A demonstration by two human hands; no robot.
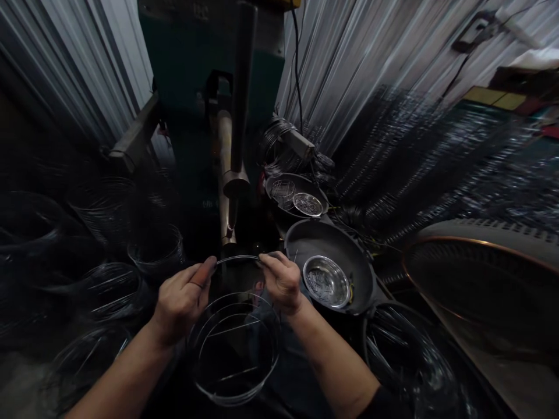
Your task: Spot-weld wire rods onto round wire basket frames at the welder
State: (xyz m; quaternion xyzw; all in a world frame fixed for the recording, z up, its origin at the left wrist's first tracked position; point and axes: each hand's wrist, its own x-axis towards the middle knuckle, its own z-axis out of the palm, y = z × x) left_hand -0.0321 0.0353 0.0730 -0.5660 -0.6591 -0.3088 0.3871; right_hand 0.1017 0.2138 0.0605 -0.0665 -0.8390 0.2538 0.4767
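A round wire frame of thin metal rings and straight crossbars hangs in front of me. At its far edge, a curved length of wire spans the gap between my hands. My left hand pinches the left end of this span, with an orange-brown cover on a finger. The right end is between the thumb and fingers of my right hand. Just beyond the wire stand the two electrodes of a welding machine: an upper metal rod and a lower arm. Darkness hides where the lower tip ends.
To the right, a dark pan holds a shiny metal bowl of short wire pieces. Another pan with wire parts sits behind. Round wire baskets stand at left. A large fan-like round object and stacked wirework are at right.
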